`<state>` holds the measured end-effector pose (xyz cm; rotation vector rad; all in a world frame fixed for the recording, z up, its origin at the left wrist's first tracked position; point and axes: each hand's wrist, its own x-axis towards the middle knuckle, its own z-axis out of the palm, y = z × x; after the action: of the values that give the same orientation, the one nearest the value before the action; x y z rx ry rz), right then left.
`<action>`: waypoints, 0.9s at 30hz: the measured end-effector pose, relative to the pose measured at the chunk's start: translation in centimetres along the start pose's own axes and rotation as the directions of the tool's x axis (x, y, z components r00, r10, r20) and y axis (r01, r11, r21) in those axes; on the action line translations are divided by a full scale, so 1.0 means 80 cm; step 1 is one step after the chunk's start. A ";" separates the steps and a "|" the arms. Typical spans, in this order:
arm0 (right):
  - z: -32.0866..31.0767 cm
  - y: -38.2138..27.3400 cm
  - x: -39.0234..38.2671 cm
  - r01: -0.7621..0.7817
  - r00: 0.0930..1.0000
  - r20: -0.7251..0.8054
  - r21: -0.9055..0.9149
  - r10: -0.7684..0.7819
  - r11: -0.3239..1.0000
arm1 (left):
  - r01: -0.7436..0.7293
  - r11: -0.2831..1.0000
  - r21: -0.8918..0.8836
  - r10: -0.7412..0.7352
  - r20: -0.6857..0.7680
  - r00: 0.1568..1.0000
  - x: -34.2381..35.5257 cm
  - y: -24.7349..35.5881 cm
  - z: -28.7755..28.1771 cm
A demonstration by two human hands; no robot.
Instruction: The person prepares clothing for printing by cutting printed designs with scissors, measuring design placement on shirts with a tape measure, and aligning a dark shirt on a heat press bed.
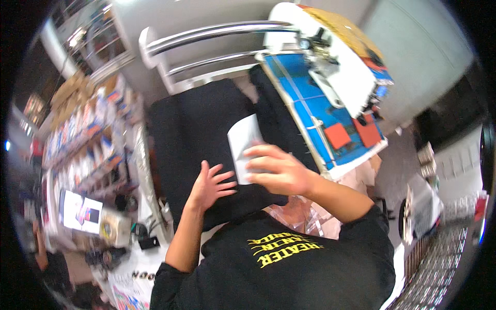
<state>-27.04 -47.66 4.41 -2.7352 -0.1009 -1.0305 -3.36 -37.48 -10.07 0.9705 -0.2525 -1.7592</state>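
Observation:
My right hand (279, 168) grips a small curved white sheet (245, 139), thumb and fingers closed on its right side; motion blurs the fingertips. The sheet is held over black cloth (194, 134) spread on a flat surface in front of me. Left of the sheet, my left hand (212, 185) has its fingers spread and holds nothing. It hovers above the same cloth, near the sheet's lower end but apart from it.
Two chrome bars (222, 32) run behind the cloth. A white machine (336, 67) stands over a blue bed (305, 93) with orange-red pads (337, 135) at right. Stacked packages (85, 134) and a lit screen (81, 213) are at left; clear plastic (305, 219) lies near me.

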 end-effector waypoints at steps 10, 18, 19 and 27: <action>-0.106 0.034 0.037 -0.241 0.965 -0.005 -0.423 0.264 0.873 | -0.455 0.718 0.527 0.596 -0.126 0.793 -0.005 0.044 -0.016; -0.375 0.285 -0.085 -0.727 0.348 -0.563 -0.667 0.750 -0.164 | -0.202 0.589 0.783 0.609 -0.266 0.747 -0.005 0.043 -0.126; -0.380 0.287 -0.093 -0.726 0.357 -0.537 -0.675 0.764 -0.134 | -0.214 0.647 0.731 0.571 -0.279 0.772 -0.017 0.048 -0.116; -0.418 0.299 -0.074 -0.716 0.326 -0.503 -0.684 0.800 -0.139 | -0.284 0.553 0.784 0.633 -0.174 0.754 -0.051 0.109 -0.093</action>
<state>-49.71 -78.43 20.75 -2.4753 2.4200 -0.5074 8.37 -35.56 -7.79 1.6567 -0.8813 -0.8471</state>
